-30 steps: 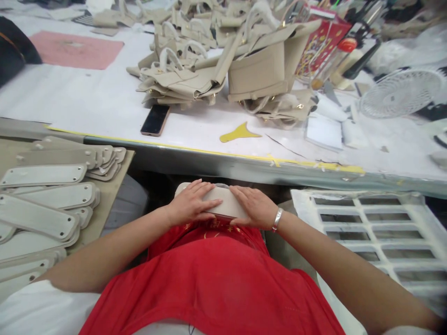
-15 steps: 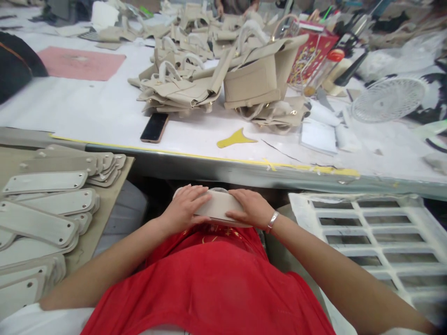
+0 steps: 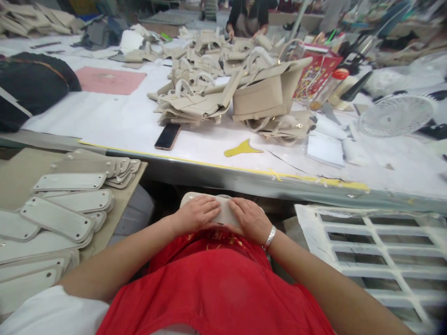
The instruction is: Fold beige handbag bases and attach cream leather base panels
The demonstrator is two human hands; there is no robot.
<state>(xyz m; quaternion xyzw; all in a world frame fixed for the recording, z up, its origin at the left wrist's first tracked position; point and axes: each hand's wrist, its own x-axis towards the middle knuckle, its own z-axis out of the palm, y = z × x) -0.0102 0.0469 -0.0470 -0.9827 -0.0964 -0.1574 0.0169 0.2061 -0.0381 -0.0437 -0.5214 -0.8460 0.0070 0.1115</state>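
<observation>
A beige bag piece (image 3: 226,215) with a rounded edge lies at my lap against the red apron (image 3: 216,279). My left hand (image 3: 199,211) holds it from the left, fingers laid across its top. My right hand (image 3: 249,218), with a silver bracelet at the wrist, holds its right side, fingers slanting in toward the left ones. Both thumbs are mostly hidden. The lower part of the piece is out of sight behind the hands and apron.
At left, a board (image 3: 134,186) bears stacked pale panels (image 3: 57,218) with holes. A white slatted rack (image 3: 370,237) stands at right. On the table lie a phone (image 3: 167,136), yellow template (image 3: 243,148), beige bags (image 3: 199,100) and a fan (image 3: 396,116). A person (image 3: 247,21) is across.
The view has tilted up and swung left. Both hands have shifted on the beige bag piece; their fingers now lie flatter across its top, and the piece is tilted differently.
</observation>
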